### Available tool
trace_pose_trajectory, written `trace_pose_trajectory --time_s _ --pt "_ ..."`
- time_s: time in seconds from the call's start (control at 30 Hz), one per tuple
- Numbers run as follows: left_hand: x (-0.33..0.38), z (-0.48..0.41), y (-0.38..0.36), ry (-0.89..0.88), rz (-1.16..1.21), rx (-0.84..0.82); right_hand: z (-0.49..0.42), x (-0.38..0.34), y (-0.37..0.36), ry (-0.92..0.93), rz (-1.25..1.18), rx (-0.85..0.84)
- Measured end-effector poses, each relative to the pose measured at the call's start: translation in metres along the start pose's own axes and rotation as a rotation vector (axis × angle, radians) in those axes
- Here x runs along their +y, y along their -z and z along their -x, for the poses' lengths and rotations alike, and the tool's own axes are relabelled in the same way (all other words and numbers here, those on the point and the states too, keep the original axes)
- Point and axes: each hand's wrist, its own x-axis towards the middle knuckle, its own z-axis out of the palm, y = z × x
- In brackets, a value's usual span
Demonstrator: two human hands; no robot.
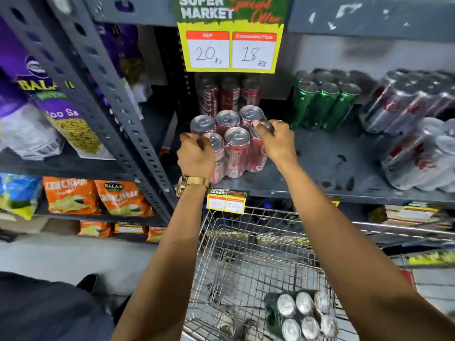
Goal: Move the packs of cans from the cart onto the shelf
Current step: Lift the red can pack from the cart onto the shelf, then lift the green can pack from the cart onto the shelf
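- We had both hands on a red pack [231,141], six cans in shrink wrap, standing upright on the shelf [320,166] near its front edge.
- Our left hand [195,157] was curled around the pack's near-left corner, fingers wrapped over a can top; a gold watch [192,184] sat on that wrist.
- Our right hand [277,141] was clamped on the pack's right side, fingertips pinching over the top of the right-hand cans.
- Behind the pack stood more red cans [229,94], touching or just behind it; we could not tell which.
- To the right on the same shelf stood a green pack [325,104], and further right silver packs [413,124] lay tilted and stacked.
- A yellow price sign [230,50] reading 20 and 18 hung from the shelf above.
- The cart [246,242] stood below our arms, against the shelf front.
- One dark green pack [302,313] remained in the cart's near-right corner, silver tops up.
- Snack bags [71,195] filled the rack to the left.
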Motion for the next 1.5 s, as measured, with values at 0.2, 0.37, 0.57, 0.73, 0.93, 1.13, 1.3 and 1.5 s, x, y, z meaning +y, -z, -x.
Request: trace_pose_trajectory --time_s 0.2,0.37,0.57,0.73,0.93,1.13,1.3,1.5 --pt "-0.038 0.062 -0.022 -0.093 0.135 -0.07 0.046 0.026 0.009 0.032 -0.138 0.004" --pt "-0.094 0.139 -0.046 -0.143 -0.008 -0.143 0.132 0.102 0.021 -0.029 -0.144 -0.003" --pt "-0.155 0.206 -0.074 0.202 -0.194 -0.566 0.229 0.217 0.051 -0.365 0.083 -0.073" --pt "-0.196 0.252 -0.111 0.832 -0.192 -0.836 0.277 0.326 0.067 -0.811 0.218 -0.177" --pt "-0.25 0.302 -0.166 1.104 0.024 -0.82 0.272 0.376 0.07 -1.009 0.067 -0.216" --pt "-0.241 0.307 -0.181 1.068 0.033 -0.707 0.27 0.382 0.089 -1.036 0.073 -0.278" --pt "-0.172 0.286 -0.147 0.854 -0.131 -0.773 0.279 0.337 0.12 -0.995 0.095 -0.43" --pt "-0.09 0.247 -0.1 0.091 -0.416 -0.793 0.278 0.238 0.164 -0.657 0.107 -0.317"
